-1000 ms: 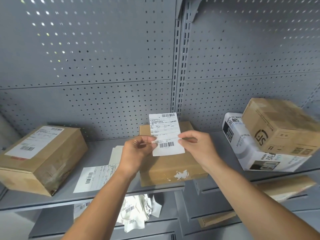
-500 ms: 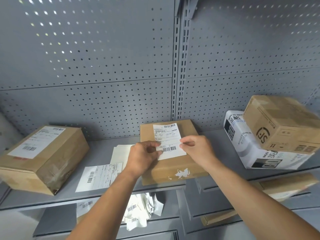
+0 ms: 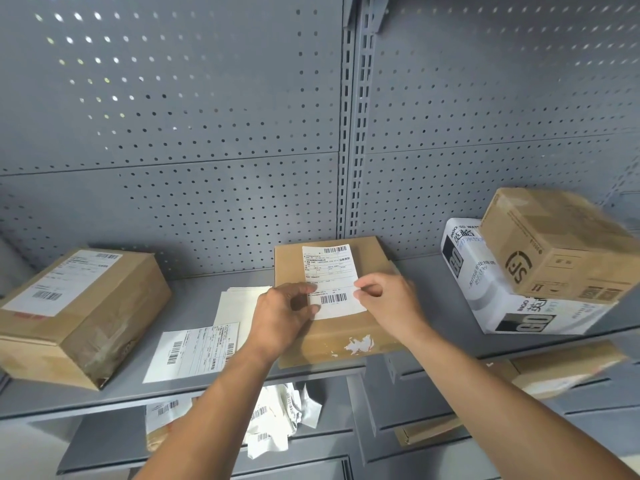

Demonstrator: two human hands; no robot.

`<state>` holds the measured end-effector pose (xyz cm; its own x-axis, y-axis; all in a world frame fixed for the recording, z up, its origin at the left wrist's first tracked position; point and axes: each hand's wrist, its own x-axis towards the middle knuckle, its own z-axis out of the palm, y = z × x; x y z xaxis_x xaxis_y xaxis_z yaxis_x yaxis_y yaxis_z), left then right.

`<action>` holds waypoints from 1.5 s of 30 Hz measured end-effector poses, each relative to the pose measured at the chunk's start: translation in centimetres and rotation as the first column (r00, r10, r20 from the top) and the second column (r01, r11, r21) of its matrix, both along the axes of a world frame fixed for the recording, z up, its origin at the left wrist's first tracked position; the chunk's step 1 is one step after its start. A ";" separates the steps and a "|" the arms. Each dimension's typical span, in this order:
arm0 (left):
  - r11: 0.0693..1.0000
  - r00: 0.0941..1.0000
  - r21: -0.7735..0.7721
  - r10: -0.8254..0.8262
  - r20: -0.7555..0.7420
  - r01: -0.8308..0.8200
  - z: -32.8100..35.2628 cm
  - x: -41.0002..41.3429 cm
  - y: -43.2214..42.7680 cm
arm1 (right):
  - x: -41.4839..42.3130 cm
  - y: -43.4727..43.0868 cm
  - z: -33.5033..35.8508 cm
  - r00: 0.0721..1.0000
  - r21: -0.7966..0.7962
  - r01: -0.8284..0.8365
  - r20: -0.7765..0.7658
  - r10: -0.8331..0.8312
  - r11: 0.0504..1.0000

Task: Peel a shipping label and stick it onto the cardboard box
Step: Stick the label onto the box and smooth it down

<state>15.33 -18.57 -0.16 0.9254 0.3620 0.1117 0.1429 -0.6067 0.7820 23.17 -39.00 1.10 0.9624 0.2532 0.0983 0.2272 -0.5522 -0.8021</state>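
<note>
Hands meet over a shipping label [image 3: 331, 281] laid on top of the cardboard box [image 3: 341, 332] at mid-shelf [image 3: 194, 292]; left hand [image 3: 282, 315] pinches its left edge, right hand [image 3: 388, 301] its right edge; uneven pressing could trap a crease or bubble, or set it crooked; label looks white and flat, barcodes near and far, slightly skewed on brown, scuffed cardboard.

Even dim light, backlit pegboard [image 3: 166, 98] holes glowing, blurred stretched edges, soft shadows
</note>
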 end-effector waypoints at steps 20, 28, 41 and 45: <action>0.987 0.992 0.153 -0.065 0.110 0.048 -0.3 -0.3 -0.4 | -0.2 0.4 -0.8 0.971 -0.111 0.064 0.235 -0.036 0.992; 0.976 0.991 0.220 -0.028 0.130 -0.001 -0.2 -0.5 -1.2 | -1.1 1.4 -0.1 0.996 -0.629 0.028 0.087 0.035 0.777; 0.881 0.994 0.460 0.097 0.055 -0.111 -1.1 -0.8 -3.2 | -0.9 1.4 -0.8 0.992 -0.651 0.029 0.113 0.058 0.759; 0.880 0.992 0.459 0.125 0.025 -0.122 -0.8 -0.9 -3.3 | -0.6 1.2 -1.1 0.989 -0.652 0.024 0.127 0.078 0.758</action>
<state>14.40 -21.92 -0.96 0.8777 0.3827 0.2883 0.2435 -0.8745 0.4194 22.60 -37.76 -0.01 0.9433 0.3306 0.0310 0.3294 -0.9203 -0.2109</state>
